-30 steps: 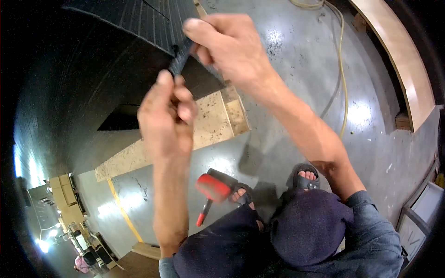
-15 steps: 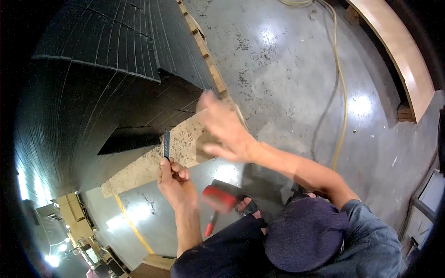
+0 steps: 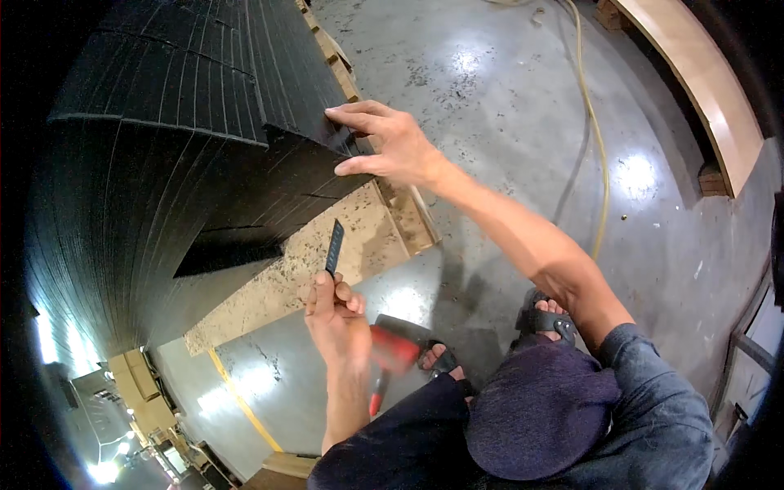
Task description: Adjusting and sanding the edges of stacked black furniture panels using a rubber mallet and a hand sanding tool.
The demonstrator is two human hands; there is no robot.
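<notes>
L hand [image 3: 335, 314] was closed round the lower end of a thin black strip [image 3: 334, 247], pinched btwn thumb & fingers, strip standing near upright w/ its top tilted a bit right, over the bare chipboard base [image 3: 327, 261]. R hand [image 3: 392, 143] was open, arm stretched out, fingertips pressed flat on the edge of the black slatted panel [image 3: 204, 106], thumb lower on the next dark board; it gripped nothing. Strip & panel were apart, chipboard showing btwn them. A red tool [image 3: 392, 351] lay on the grey concrete floor [image 3: 506, 90] just beside the L wrist, near the sandalled feet. A yellow cable [image 3: 600, 163] ran along the floor to the R, w/ a curved wooden piece [image 3: 694, 82] beyond it.
</notes>
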